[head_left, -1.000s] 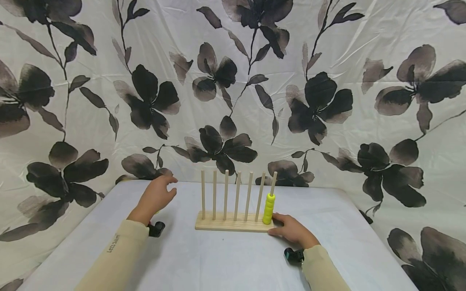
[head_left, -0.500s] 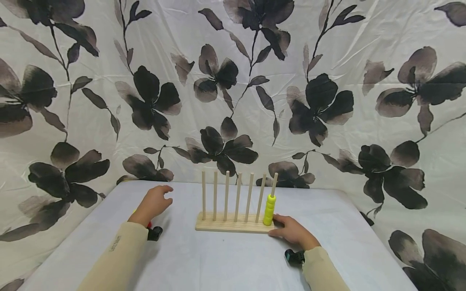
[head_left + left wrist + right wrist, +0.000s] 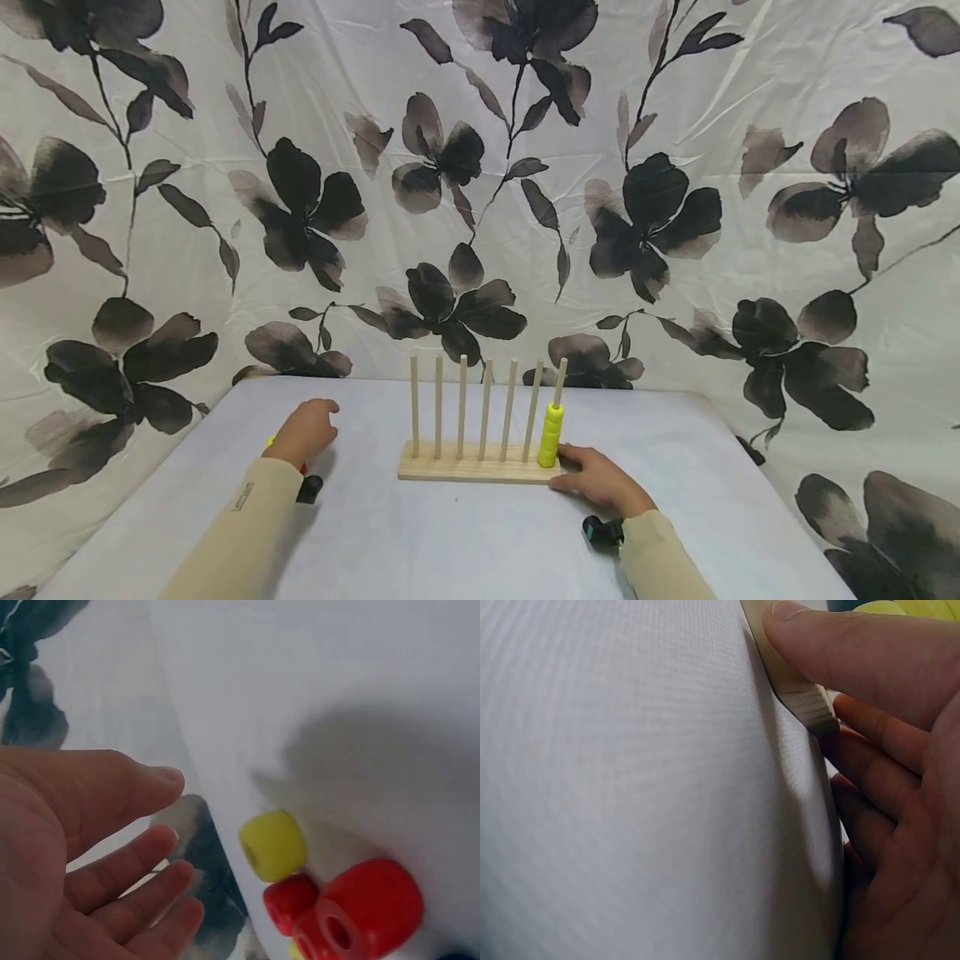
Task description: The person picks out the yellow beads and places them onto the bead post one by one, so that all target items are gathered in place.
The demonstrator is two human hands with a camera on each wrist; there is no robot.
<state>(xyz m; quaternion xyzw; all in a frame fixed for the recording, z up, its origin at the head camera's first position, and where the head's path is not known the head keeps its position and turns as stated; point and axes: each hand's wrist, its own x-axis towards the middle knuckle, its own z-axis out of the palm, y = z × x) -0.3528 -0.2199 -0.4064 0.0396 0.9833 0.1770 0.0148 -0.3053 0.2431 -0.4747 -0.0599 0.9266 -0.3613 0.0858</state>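
A wooden peg stand (image 3: 480, 472) with several upright pegs stands mid-table in the head view. Its rightmost peg carries a stack of yellow beads (image 3: 551, 435). My right hand (image 3: 600, 481) holds the stand's right end, thumb along the front; in the right wrist view the wooden base (image 3: 804, 705) lies between thumb and fingers. To the left, my left hand (image 3: 303, 433) hovers over the table with nothing in it, fingers loosely bent. Beside it in the left wrist view lie a yellow bead (image 3: 274, 846) and several red beads (image 3: 382, 904), mostly hidden by the hand in the head view.
A white cloth covers the table (image 3: 465, 550). Behind it hangs a white curtain (image 3: 555, 275) printed with dark flowers. A dark blue thing (image 3: 456, 956) just shows at the bottom corner of the left wrist view.
My left hand has moved down and slightly left, back towards the beads, uncovering a bit of yellow beside the wrist. The right hand stays at the stand's end.
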